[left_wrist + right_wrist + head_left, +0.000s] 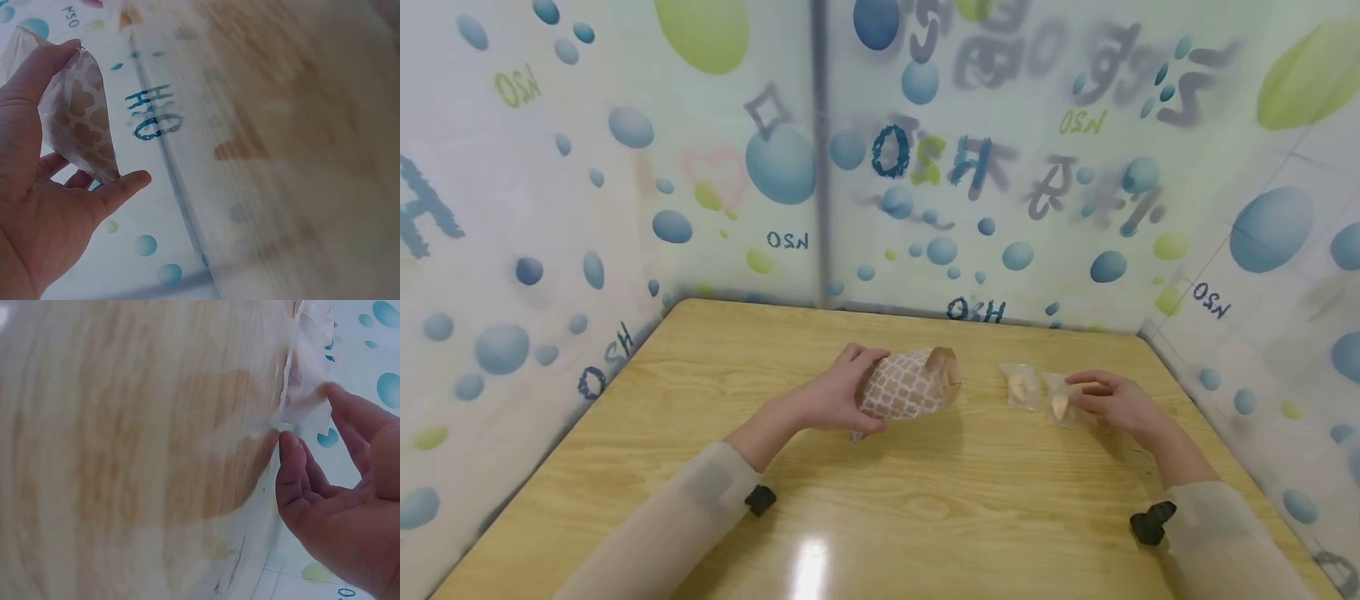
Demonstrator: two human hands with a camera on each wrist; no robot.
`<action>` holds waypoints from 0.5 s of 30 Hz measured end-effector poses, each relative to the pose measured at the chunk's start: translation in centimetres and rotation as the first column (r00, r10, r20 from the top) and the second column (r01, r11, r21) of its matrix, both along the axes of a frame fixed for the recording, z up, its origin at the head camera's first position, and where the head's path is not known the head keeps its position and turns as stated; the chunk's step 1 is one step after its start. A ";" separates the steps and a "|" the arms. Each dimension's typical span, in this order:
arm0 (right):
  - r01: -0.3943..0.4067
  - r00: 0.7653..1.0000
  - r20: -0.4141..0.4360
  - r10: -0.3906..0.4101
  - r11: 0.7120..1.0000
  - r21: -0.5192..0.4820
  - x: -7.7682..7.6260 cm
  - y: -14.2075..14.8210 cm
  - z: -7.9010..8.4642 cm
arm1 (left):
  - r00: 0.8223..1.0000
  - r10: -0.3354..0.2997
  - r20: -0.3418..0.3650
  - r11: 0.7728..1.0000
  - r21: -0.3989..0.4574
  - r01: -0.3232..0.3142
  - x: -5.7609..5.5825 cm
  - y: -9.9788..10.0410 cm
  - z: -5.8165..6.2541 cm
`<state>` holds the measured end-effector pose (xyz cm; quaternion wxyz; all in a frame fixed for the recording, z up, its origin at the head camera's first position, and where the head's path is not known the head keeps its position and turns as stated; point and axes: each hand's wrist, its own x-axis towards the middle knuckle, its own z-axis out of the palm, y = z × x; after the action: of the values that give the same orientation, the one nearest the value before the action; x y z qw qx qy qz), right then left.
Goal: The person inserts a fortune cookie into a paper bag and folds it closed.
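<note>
A brown paper bag (904, 385) with a white lattice print lies on its side above the table, its mouth facing right. My left hand (838, 390) grips its closed end, thumb near the viewer and fingers on the far side; the left wrist view shows the hand (56, 181) around the bag (87, 119). My right hand (1116, 404) holds the edge of a small clear plastic bag (1059, 408) with a pale piece inside. In the right wrist view a finger shows through the clear film (306, 369). Left of it, a similar clear bag (1021, 387) lies on the table.
The wooden table (880, 517) has rounded far corners. Printed white walls (1045, 275) with blue and green dots stand close behind it and at both sides. A black wrist camera (761, 500) sits on the left sleeve, another (1152, 523) on the right.
</note>
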<state>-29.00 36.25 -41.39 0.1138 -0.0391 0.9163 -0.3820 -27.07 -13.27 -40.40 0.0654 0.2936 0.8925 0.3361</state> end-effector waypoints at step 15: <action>-0.044 0.999 -0.005 0.045 0.997 0.063 -0.6 -0.5 0.1 | 1.000 -0.001 0.001 1.000 -0.003 0.001 -0.6 0.1 0.0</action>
<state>-29.58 35.72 -41.32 0.1203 -0.0573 0.9272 -0.3501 -27.64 -13.16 -40.37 0.0664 0.2940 0.8928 0.3349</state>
